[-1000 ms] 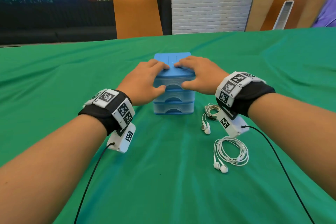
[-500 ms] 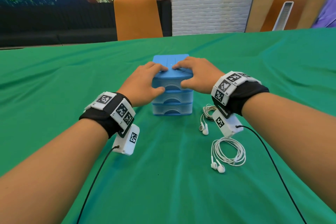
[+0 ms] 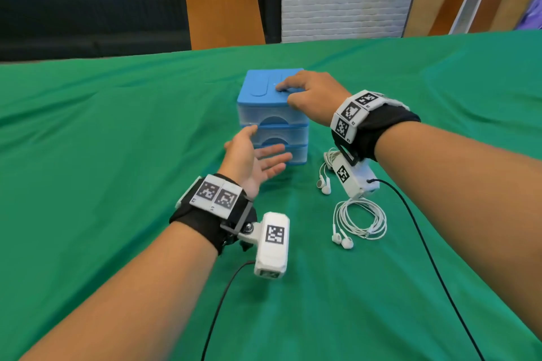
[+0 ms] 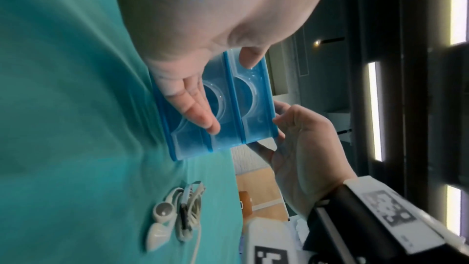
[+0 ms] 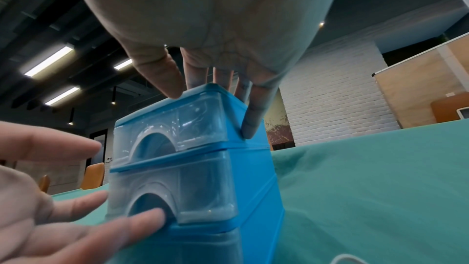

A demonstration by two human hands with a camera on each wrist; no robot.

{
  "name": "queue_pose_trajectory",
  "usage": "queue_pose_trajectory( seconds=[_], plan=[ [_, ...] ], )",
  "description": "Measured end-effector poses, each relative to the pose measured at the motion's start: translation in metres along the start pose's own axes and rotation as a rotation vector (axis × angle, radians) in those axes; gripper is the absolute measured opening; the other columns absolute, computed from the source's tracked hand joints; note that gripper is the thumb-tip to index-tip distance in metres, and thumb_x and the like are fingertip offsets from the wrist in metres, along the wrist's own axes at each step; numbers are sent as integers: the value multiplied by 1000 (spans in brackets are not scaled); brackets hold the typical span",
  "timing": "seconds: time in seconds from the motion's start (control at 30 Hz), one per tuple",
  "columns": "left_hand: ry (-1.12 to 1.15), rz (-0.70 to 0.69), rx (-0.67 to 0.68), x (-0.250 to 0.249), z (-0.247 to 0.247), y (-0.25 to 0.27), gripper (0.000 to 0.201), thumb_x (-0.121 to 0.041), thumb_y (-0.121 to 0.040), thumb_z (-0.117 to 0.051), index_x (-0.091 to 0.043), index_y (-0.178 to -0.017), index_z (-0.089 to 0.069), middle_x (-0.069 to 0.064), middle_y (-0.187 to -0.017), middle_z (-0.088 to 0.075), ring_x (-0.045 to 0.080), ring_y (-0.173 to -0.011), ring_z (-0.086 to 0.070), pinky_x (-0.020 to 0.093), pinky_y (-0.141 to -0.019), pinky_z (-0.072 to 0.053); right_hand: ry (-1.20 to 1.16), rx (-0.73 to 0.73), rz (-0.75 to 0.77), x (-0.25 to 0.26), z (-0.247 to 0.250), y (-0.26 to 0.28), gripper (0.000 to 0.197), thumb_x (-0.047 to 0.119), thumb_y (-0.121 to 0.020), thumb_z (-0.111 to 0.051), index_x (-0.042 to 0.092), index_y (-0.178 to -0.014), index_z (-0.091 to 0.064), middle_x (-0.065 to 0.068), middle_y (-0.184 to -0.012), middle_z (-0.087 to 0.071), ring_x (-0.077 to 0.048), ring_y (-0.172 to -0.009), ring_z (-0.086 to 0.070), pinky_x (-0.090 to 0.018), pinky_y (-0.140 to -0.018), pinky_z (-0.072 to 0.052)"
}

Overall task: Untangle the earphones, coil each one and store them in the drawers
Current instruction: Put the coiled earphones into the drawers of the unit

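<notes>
A small blue drawer unit (image 3: 271, 114) with three translucent drawers, all pushed in, stands on the green cloth. My right hand (image 3: 305, 91) rests on its lid with straight fingers (image 5: 195, 71), thumb at the front edge and little finger down the right side. In front of the lower drawers, my left hand (image 3: 259, 152) is open with the palm turned up and its fingertips (image 5: 152, 220) at the middle drawer's (image 4: 215, 107) handle recess. One coiled white earphone set (image 3: 360, 218) lies right of the unit. A second bundled set (image 3: 325, 173) lies partly under my right wrist.
Green cloth (image 3: 117, 184) covers the whole table. An orange chair (image 3: 223, 12) stands behind the far edge. Black cables run back from both wrist cameras across the cloth towards me.
My left hand has come off the unit's top and dropped in front of the lower drawers, palm turned up. My right hand stays on the lid.
</notes>
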State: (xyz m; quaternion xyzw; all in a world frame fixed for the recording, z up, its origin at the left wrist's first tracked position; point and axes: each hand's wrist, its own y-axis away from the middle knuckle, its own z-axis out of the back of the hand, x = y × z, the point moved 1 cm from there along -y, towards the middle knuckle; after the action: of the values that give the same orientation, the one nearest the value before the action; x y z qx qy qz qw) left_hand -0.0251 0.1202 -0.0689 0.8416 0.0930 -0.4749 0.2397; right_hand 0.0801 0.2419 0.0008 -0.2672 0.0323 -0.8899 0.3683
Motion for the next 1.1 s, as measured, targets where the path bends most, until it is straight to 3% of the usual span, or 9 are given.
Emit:
queue_pose_trajectory(
  seconds=[0.07,0.17,0.27,0.33,0.6,0.77,0.87,0.97,1.1],
  plan=[
    [137,-12,-1,-1,-5,3,18,-34,-104,-43,-20,-115,-40,29,-125,-61,37,-91,-70,35,-69,-56,0,-4,-5,1,1,1,43,16,-90,-55,24,-132,-64,-2,-142,-56,-22,-131,-49,-26,-105,-35],
    [304,-10,14,-2,-7,7,18,-30,-105,-42,-14,-96,-44,26,-118,-57,33,-92,-66,31,-71,-53,-7,-9,-8,1,-1,1,44,16,-90,-54,24,-132,-64,-2,-142,-56,-22,-131,-49,-26,-104,-36],
    [267,-4,11,5,-3,10,36,-36,-104,-44,-6,-122,-50,16,-101,-57,25,-81,-65,26,-60,-54,-23,-15,-17,1,-2,0,44,16,-90,-53,25,-131,-65,-3,-142,-56,-23,-129,-50,-26,-102,-37],
    [249,-2,1,10,0,14,44,-38,-103,-45,-5,-133,-45,15,-101,-57,24,-78,-66,25,-56,-54,-22,-11,-19,1,-2,1,44,15,-90,-52,25,-131,-65,-3,-142,-56,-23,-129,-50,-25,-100,-36],
    [273,29,45,26,18,51,40,-38,-103,-42,-2,-108,-57,14,-105,-57,21,-76,-65,24,-56,-54,-86,-29,-42,2,-3,4,44,12,-89,-50,22,-128,-67,-1,-138,-61,-19,-129,-52,-26,-106,-39],
    [243,5,44,31,23,65,45,-39,-103,-41,1,-119,-55,13,-104,-61,22,-73,-67,26,-57,-54,-69,-24,-48,3,-3,6,46,13,-87,-50,25,-128,-67,1,-139,-60,-19,-129,-51,-22,-101,-37],
    [222,6,25,32,25,67,43,-38,-104,-40,-1,-119,-54,16,-111,-63,25,-75,-70,28,-58,-56,-47,-22,-47,4,-2,7,46,13,-88,-51,25,-130,-66,1,-141,-59,-19,-132,-50,-23,-104,-36],
    [145,-20,-35,33,32,67,45,-36,-103,-43,-12,-140,-38,20,-116,-66,28,-65,-72,32,-54,-57,-30,-15,-44,5,0,9,47,13,-89,-51,26,-132,-64,1,-144,-56,-20,-133,-48,-25,-106,-35],
    [-93,-267,-209,22,41,71,29,-29,-101,-48,-23,-127,-36,6,-93,-53,14,-49,-44,25,-47,-38,-12,-8,-34,6,0,10,47,13,-91,-50,25,-134,-63,0,-145,-55,-21,-133,-48,-25,-105,-35]
  ],
)
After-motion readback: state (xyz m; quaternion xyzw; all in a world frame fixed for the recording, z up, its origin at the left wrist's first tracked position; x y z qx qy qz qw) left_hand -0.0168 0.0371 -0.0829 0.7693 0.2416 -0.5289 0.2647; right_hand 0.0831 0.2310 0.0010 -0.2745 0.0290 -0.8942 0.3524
